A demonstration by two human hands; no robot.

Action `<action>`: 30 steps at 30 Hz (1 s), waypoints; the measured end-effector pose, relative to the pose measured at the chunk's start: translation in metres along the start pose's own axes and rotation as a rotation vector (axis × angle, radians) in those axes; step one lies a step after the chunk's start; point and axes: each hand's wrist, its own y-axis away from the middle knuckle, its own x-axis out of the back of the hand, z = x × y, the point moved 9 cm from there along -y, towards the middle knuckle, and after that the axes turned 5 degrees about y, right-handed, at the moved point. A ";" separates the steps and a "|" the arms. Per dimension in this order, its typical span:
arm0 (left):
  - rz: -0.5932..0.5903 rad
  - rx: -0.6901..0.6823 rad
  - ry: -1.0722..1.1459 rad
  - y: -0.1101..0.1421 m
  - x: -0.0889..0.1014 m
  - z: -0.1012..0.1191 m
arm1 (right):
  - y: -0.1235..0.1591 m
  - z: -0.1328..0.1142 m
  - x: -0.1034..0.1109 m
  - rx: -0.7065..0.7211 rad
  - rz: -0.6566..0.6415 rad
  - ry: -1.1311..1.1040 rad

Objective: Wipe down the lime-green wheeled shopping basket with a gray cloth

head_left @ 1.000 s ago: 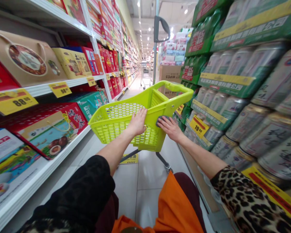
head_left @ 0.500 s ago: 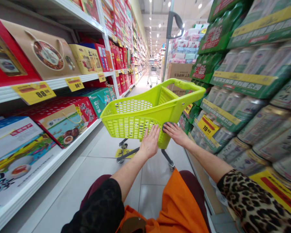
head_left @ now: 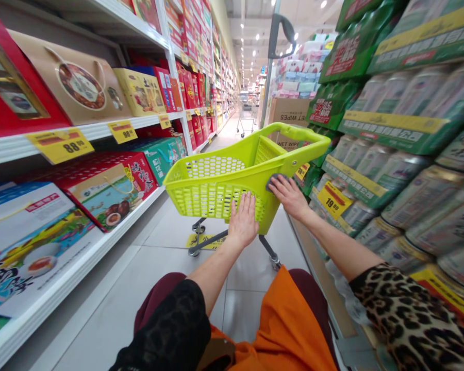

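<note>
A lime-green shopping cart [head_left: 212, 178] with a perforated plastic basket stands crosswise before me on grey legs with casters. My left hand [head_left: 244, 220] lies flat on the lower part of its side wall, fingers together and stretched out, holding nothing. My right hand [head_left: 290, 197] presses a dark grey pad [head_left: 271, 182], perhaps a sponge or folded cloth, against the solid panel near the handle end. Most of the pad is hidden under the fingers. Inside the basket I see only its bare lattice and a divider.
To the left, a white shelf [head_left: 100, 133] holds gift boxes and yellow price tags. Stacked packs of cans [head_left: 394, 123] rise close on the right. Behind the cart stand a wet-wipes carton [head_left: 292, 111] and a grey handle on a pole [head_left: 280, 36]. Another cart [head_left: 248, 116] stands farther down the aisle.
My right hand has slid the pad a little up and to the right along the panel. My left hand stays flat on the basket wall, and the view has shifted slightly.
</note>
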 end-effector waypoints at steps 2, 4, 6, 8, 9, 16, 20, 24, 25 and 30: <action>-0.003 0.003 0.005 -0.001 0.001 0.002 | 0.016 -0.021 -0.015 0.052 -0.055 0.001; -0.003 0.009 0.010 0.000 0.001 0.002 | 0.026 -0.036 -0.024 0.082 -0.106 -0.013; 0.003 0.019 0.012 0.000 0.002 0.000 | 0.028 -0.041 -0.025 0.103 -0.132 -0.035; 0.003 0.033 0.013 0.001 0.001 -0.004 | 0.019 -0.032 -0.015 0.078 -0.108 -0.049; 0.000 0.040 0.014 0.001 0.001 -0.006 | 0.012 -0.021 -0.006 0.040 -0.073 -0.051; -0.017 0.064 -0.004 0.002 -0.002 -0.009 | -0.022 0.039 0.032 -0.176 0.114 0.025; -0.013 0.050 0.002 0.003 0.000 -0.006 | -0.002 0.005 0.005 -0.037 0.032 0.039; 0.001 0.038 0.003 0.004 0.002 -0.006 | 0.025 -0.034 -0.025 0.072 -0.101 -0.025; 0.003 0.038 0.002 0.004 0.002 -0.006 | 0.029 -0.040 -0.029 0.093 -0.130 -0.042; 0.002 0.064 0.011 0.003 0.002 -0.011 | 0.009 -0.031 -0.014 0.103 -0.112 -0.072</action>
